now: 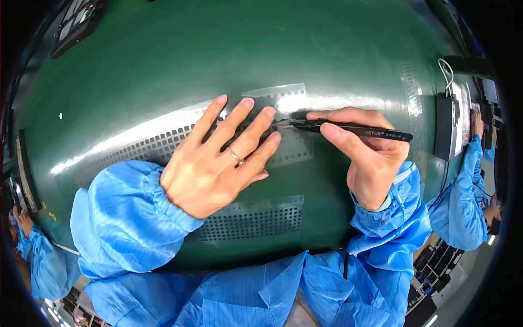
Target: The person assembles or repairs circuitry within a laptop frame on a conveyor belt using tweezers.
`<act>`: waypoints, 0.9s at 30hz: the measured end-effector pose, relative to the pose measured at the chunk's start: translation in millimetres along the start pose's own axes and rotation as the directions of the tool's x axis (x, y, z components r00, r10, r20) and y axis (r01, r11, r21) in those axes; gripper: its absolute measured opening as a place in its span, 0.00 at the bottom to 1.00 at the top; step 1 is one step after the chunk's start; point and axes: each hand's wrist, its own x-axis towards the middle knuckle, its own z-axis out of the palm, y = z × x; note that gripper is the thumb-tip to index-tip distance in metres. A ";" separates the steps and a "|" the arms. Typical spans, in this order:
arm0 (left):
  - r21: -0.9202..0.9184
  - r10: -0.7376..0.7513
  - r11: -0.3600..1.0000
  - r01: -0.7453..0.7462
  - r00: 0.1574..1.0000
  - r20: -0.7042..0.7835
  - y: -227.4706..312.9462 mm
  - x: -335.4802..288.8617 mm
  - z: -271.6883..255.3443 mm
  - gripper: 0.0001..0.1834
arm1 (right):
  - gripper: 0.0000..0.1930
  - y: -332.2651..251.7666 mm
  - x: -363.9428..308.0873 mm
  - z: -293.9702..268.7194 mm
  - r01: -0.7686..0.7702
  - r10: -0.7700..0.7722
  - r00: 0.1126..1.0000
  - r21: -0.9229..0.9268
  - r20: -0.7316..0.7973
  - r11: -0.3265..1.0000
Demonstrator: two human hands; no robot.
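My left hand (220,158) lies palm down with its fingers spread, wearing a ring. It rests over a transparent strip (158,140) with rows of small dark squares, and its fingertips reach a second transparent sheet (297,152) beneath. Black tweezers (376,132) are pinched between the thumb and fingers of my right hand (370,155). Their fine tips point left and meet the sheet beside my left fingertips; whether anything is between the tips I cannot make out. Nearer to me, partly under my left wrist, lies another transparent sheet (267,218) with rows of dark dots.
The green tabletop (348,49) spreads beneath everything. On its right lies a long dotted transparent strip (415,114), beside a black box (445,128) with a white cable. A dark device (76,27) stands at far left. Blue-sleeved co-workers (463,191) sit at both sides.
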 end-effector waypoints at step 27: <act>-0.043 -0.069 0.997 0.068 0.997 -0.032 2.4 5.0 0.7 0.32 | 0.04 2.5 3.9 -5.1 -0.011 0.011 1.000 -0.019 -0.016 1.000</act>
